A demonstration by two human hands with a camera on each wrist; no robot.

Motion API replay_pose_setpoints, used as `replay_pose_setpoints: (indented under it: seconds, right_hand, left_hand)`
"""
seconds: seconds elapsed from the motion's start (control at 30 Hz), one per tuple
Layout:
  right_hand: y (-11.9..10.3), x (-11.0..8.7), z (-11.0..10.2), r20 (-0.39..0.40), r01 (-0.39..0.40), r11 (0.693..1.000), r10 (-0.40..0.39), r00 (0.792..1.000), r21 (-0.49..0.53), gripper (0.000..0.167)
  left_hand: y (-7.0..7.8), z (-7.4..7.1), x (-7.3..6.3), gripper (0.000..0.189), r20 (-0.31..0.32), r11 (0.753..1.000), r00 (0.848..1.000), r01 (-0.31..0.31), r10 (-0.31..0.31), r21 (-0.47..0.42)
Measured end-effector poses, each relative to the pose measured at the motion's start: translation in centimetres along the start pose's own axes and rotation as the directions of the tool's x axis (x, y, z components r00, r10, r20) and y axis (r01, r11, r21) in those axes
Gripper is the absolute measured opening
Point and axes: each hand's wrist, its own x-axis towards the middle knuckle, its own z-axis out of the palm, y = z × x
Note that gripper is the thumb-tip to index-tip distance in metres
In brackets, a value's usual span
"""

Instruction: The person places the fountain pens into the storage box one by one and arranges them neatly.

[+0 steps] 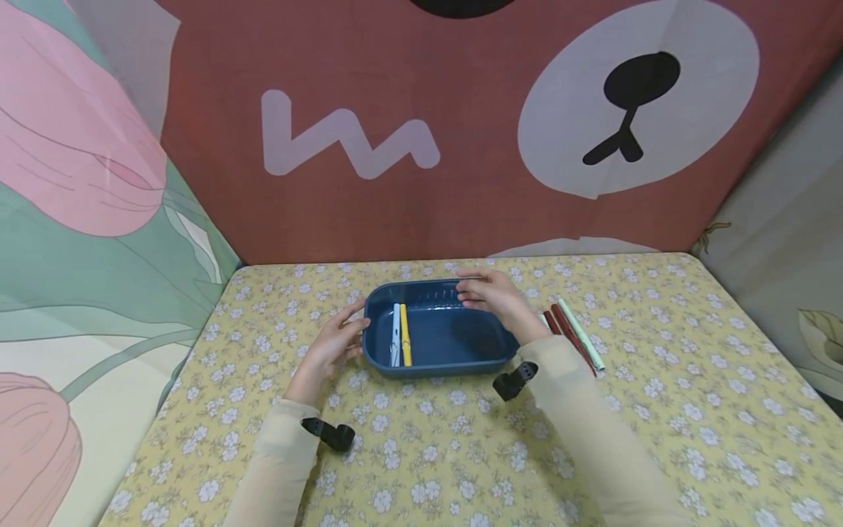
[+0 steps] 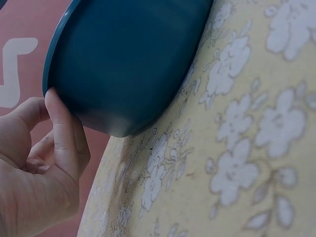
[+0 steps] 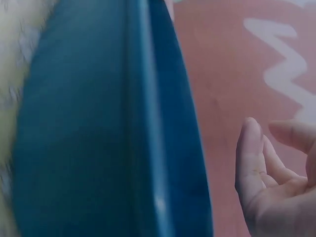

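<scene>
Tray [image 1: 454, 340], dark blue with rounded corners, sits on a yellow floral cloth [image 1: 408, 468]; the left hand [image 1: 331, 344] is at its left end, fingertips against the outside just by the rim, the fingers loosely extended and not wrapped round it; the right hand [image 1: 495, 298] hangs over the tray's far right part, its fingers gently bent, with a gap between thumb and forefinger and nothing in its hold; inside the tray, near the left end, a light blue pen [image 1: 395, 337] and a yellow pen [image 1: 405, 335] lie side by side, lengthwise from near to far; on the cloth to the right of the tray, dark red pens [image 1: 571, 329] lie beside a pale green pen [image 1: 582, 337], partly hidden by the right sleeve [image 1: 579, 410]; a reddish backdrop [image 1: 474, 212] with a cartoon muzzle rises behind.
</scene>
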Motion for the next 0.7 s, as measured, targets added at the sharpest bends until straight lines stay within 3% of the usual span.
replay_pose_setpoints:
  seconds: [0.43, 0.7]
  right_hand:
    - [1.1, -1.7, -7.7, -0.034, 0.006, 0.998, -0.009, 0.999, -0.061, 0.054]
    - [2.6, -2.5, -11.1, -0.038, -0.02, 0.984, 0.014, 0.999, -0.178, 0.055]
  left_hand:
    - [0.0, 0.0, 0.0, 0.054, 0.0, 1.0, 1.0, -0.004, 0.004, -0.008]
    - [0.0, -0.1, 0.0, 0.054, 0.001, 1.0, 1.0, -0.004, 0.004, -0.008]
